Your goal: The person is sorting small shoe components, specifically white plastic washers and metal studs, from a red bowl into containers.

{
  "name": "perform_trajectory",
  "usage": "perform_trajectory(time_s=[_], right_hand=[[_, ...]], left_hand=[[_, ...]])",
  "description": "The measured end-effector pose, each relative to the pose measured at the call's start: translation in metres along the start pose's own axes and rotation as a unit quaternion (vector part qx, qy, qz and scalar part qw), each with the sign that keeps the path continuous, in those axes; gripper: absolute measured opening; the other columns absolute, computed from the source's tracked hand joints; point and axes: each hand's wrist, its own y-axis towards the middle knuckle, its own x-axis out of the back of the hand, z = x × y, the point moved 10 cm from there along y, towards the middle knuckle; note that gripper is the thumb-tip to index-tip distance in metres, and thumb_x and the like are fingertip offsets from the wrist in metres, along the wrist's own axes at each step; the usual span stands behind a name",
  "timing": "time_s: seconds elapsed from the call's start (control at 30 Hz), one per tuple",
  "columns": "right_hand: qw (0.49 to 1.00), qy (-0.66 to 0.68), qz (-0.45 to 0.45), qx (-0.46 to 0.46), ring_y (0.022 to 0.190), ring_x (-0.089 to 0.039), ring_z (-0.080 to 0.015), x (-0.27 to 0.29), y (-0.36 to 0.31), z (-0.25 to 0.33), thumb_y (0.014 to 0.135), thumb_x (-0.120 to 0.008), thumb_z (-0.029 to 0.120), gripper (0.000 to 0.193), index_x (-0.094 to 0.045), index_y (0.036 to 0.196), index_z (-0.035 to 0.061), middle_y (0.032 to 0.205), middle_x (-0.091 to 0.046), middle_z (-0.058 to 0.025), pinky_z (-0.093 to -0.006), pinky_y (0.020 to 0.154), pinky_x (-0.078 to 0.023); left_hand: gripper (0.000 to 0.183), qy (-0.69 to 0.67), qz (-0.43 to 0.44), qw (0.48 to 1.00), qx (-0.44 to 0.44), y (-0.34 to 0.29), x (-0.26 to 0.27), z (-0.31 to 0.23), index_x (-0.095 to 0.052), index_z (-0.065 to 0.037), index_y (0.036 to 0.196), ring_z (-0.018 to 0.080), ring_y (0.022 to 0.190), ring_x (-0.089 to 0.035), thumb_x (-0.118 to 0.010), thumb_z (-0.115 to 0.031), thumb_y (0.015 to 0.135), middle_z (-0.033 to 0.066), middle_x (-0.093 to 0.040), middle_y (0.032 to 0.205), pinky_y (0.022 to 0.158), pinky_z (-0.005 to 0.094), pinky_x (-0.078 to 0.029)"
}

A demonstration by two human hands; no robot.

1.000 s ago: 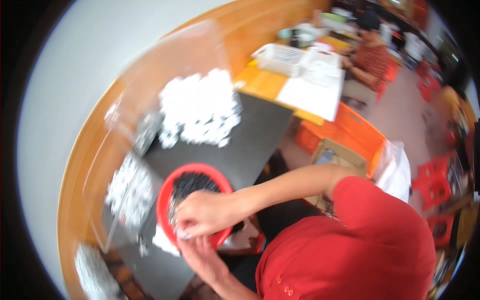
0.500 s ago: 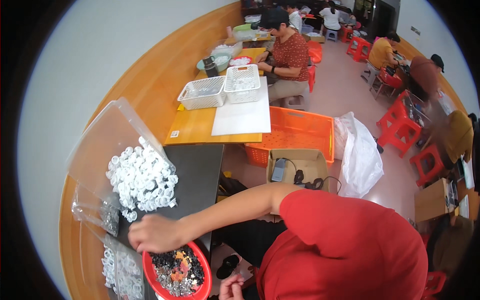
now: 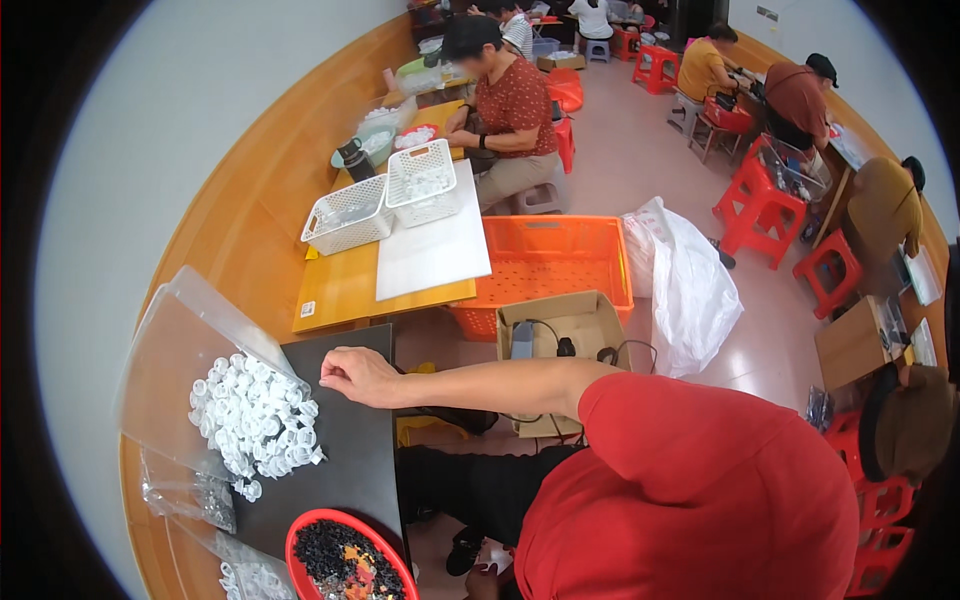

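Note:
My right hand, its fingers bunched together, is above the dark tabletop, just right of a pile of white plastic caps. Whatever its fingertips hold, if anything, cannot be made out. Low in the picture my left hand is shadowed and cut off by the edge, so its fingers are unclear. Along the table's near end stands a red bowl with small black, orange and clear pieces. The caps spill from a clear plastic tub tipped on its side.
Clear bags of small parts lie along the wall side. Beyond are a yellow table with white baskets, an orange crate, a cardboard box and a white sack. Several co-workers sit farther off.
My right hand has moved from above the red bowl to beside the pile of white caps. The whole view has shifted, and my left hand shows less.

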Motion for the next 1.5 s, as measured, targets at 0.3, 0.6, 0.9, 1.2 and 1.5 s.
perform_trajectory(time_s=[0.3,0.6,0.9,1.2,1.5], right_hand=[[0.998,-0.045,-0.008,0.045,0.075,-0.061,-0.0301,-0.004,-0.007,0.009,0.085,-0.064,0.015,0.015,-0.057,0.085,0.0019,0.083,-0.06,-0.0124,-0.0399,0.066,-0.048],[0.995,-0.075,-0.013,0.062,0.079,-0.06,-0.0338,-0.007,-0.009,0.011,0.086,-0.062,0.014,0.014,-0.057,0.084,0.0015,0.084,-0.06,-0.0138,-0.0422,0.07,-0.048],[0.993,-0.096,0.0,0.062,0.083,-0.06,-0.0344,-0.01,-0.006,0.004,0.084,-0.06,0.017,0.015,-0.057,0.083,0.0022,0.085,-0.06,-0.0143,-0.0438,0.073,-0.048],[0.981,-0.176,-0.02,0.079,0.081,-0.061,-0.0324,-0.008,0.001,-0.003,0.08,-0.065,0.027,0.02,-0.064,0.079,0.0081,0.081,-0.062,-0.0119,-0.0426,0.072,-0.049],[0.99,-0.127,0.05,0.03,0.086,-0.063,-0.0304,-0.022,-0.001,-0.005,0.083,-0.064,0.026,0.019,-0.066,0.086,0.0068,0.087,-0.066,-0.0113,-0.0416,0.077,-0.049]], left_hand=[[0.032,0.057,0.037,0.998,0.0,0.019,-0.02,-0.014,-0.063,-0.012,0.115,0.0299,0.099,-0.059,-0.059,-0.033,0.091,0.0146,-0.064,0.112,0.088,0.0425,-0.047],[0.034,0.101,0.056,0.993,-0.013,0.041,-0.025,-0.025,-0.062,-0.011,0.118,0.0301,0.103,-0.058,-0.057,-0.032,0.091,0.0146,-0.062,0.116,0.089,0.0426,-0.047],[0.035,0.137,0.077,0.987,-0.015,0.049,-0.034,-0.028,-0.06,-0.01,0.121,0.0304,0.108,-0.056,-0.055,-0.031,0.092,0.0145,-0.06,0.119,0.09,0.0427,-0.047],[0.037,0.166,0.161,0.973,-0.016,0.04,-0.064,0.015,-0.058,-0.009,0.123,0.0307,0.112,-0.055,-0.052,-0.03,0.092,0.0145,-0.058,0.123,0.091,0.0429,-0.047],[0.039,0.178,0.226,0.958,-0.005,0.036,-0.087,0.028,-0.056,-0.009,0.126,0.031,0.117,-0.053,-0.05,-0.029,0.093,0.0144,-0.057,0.126,0.092,0.043,-0.047]])
